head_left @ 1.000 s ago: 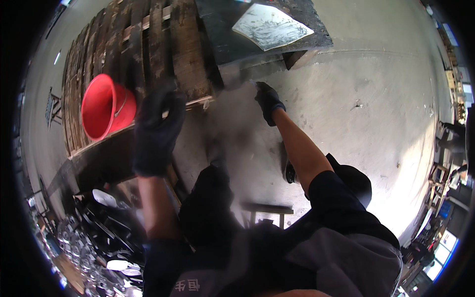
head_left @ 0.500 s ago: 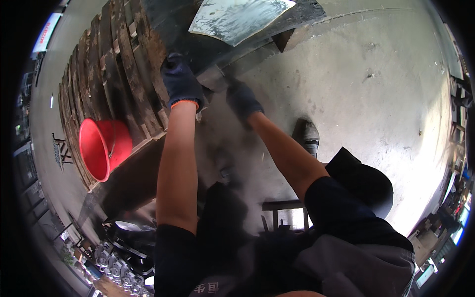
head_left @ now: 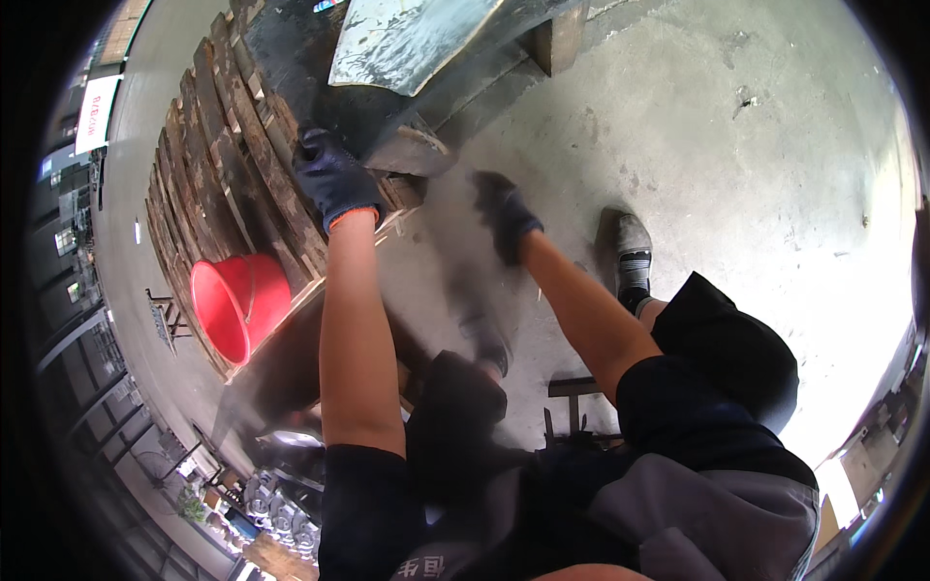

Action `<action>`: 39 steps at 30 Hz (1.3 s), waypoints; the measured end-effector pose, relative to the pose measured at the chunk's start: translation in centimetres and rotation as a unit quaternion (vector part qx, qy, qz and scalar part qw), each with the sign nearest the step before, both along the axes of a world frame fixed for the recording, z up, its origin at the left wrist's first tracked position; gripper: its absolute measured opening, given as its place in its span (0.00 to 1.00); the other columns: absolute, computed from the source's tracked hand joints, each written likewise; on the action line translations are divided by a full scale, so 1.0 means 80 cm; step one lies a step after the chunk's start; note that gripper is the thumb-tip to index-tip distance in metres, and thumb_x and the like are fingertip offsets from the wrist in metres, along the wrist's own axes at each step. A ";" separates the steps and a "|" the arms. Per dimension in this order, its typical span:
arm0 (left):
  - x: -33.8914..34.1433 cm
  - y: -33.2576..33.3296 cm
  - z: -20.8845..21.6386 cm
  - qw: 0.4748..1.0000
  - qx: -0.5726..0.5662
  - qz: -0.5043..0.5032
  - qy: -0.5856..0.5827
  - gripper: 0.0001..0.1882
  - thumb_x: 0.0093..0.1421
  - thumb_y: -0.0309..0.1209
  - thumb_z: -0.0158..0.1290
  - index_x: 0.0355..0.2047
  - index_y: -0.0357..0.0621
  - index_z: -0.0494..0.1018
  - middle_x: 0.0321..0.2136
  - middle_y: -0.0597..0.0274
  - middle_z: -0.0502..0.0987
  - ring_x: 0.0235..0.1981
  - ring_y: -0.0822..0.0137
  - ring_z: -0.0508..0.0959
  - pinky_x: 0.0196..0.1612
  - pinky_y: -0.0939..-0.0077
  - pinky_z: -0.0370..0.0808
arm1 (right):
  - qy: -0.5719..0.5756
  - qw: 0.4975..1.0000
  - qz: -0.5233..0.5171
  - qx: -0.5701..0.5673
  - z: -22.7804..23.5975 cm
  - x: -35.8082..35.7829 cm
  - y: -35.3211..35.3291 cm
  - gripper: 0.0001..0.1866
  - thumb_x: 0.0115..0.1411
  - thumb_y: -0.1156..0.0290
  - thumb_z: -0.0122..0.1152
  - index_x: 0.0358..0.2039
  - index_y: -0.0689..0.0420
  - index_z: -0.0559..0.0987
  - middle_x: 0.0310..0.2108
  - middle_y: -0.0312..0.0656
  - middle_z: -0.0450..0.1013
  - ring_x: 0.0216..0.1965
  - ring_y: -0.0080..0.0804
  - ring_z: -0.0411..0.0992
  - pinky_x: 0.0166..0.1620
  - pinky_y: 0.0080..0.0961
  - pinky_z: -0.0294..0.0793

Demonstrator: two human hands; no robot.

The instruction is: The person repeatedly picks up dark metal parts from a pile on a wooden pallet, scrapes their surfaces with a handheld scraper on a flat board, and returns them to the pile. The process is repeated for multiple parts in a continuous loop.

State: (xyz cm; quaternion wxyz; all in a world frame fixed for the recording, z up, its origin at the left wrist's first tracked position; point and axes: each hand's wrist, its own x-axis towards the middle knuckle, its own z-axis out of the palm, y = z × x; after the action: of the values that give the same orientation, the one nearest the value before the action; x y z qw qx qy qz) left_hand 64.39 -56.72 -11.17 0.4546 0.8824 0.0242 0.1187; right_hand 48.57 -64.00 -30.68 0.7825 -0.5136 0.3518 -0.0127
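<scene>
My left hand, in a dark blue glove with an orange cuff, rests at the near edge of the wooden slats. Its fingers look curled, but what is in them, if anything, is hidden. Close beside it a dark grey flat piece with a rounded end juts out past the slats. To the right of that piece, my right hand hangs apart over the floor in a dark glove. Motion smears its fingers, so I cannot make out whether it holds anything. A pale, streaked sheet lies on a dark surface beyond both hands.
A red bucket sits tilted in view on the wooden slats at the left. Below my right forearm is a dark stool or frame. My shoe stands on the concrete floor. Metal parts lie lower left.
My right hand has shifted slightly right and down, farther from the grey piece. The whole view has swung a little, so bucket and slats appear farther right. My left hand stays at the slats' edge.
</scene>
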 end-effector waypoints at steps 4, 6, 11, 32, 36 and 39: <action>0.001 0.021 -0.009 0.994 0.004 -0.097 -0.057 0.22 0.64 0.41 0.40 0.42 0.32 0.71 0.39 0.47 0.76 0.38 0.59 0.74 0.44 0.71 0.68 | 0.063 0.939 -0.004 0.338 0.066 0.047 -0.026 0.12 0.61 0.64 0.46 0.42 0.50 0.74 0.23 0.32 0.61 0.22 0.25 0.60 0.28 0.29 0.66; 0.001 0.011 -0.007 0.993 0.004 -0.107 -0.055 0.22 0.64 0.41 0.40 0.43 0.32 0.71 0.40 0.47 0.76 0.39 0.58 0.74 0.44 0.70 0.68 | 0.096 0.866 -0.032 0.491 0.064 0.059 -0.023 0.10 0.61 0.63 0.47 0.38 0.49 0.75 0.18 0.30 0.57 0.19 0.22 0.56 0.25 0.24 0.60; 0.010 0.029 -0.023 0.990 0.010 -0.108 -0.092 0.23 0.64 0.42 0.40 0.42 0.31 0.71 0.41 0.47 0.76 0.39 0.58 0.74 0.45 0.68 0.68 | 0.119 0.865 -0.004 0.488 0.065 0.051 -0.016 0.11 0.60 0.61 0.50 0.39 0.49 0.75 0.21 0.30 0.62 0.24 0.24 0.61 0.31 0.27 0.64; 0.004 0.008 -0.001 0.995 -0.071 -0.068 -0.007 0.21 0.61 0.40 0.42 0.41 0.32 0.73 0.39 0.53 0.76 0.38 0.63 0.73 0.44 0.69 0.67 | 0.109 0.808 0.329 -0.476 0.059 0.044 -0.025 0.24 0.54 0.70 0.46 0.54 0.46 0.71 0.42 0.45 0.75 0.43 0.42 0.74 0.45 0.39 0.71; 0.023 0.029 -0.025 0.979 -0.180 -0.093 0.024 0.23 0.61 0.42 0.43 0.42 0.32 0.73 0.39 0.53 0.77 0.37 0.63 0.73 0.44 0.69 0.68 | -0.094 0.837 0.272 -0.466 -0.002 -0.020 0.052 0.19 0.55 0.68 0.47 0.47 0.48 0.75 0.38 0.46 0.75 0.38 0.41 0.75 0.39 0.36 0.71; 0.016 0.011 -0.016 0.976 -0.198 -0.095 -0.011 0.24 0.62 0.45 0.44 0.42 0.32 0.73 0.39 0.54 0.77 0.37 0.63 0.73 0.43 0.70 0.68 | 0.015 0.975 0.080 -0.207 -0.047 -0.032 0.094 0.12 0.56 0.64 0.49 0.38 0.48 0.78 0.28 0.41 0.73 0.28 0.37 0.72 0.30 0.34 0.70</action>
State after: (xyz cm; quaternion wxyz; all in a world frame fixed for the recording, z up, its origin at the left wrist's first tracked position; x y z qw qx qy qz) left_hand 65.63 -55.85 -12.49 0.6296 0.7719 -0.0415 0.0778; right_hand 46.02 -56.44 -34.43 0.6520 -0.6913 0.3112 -0.0145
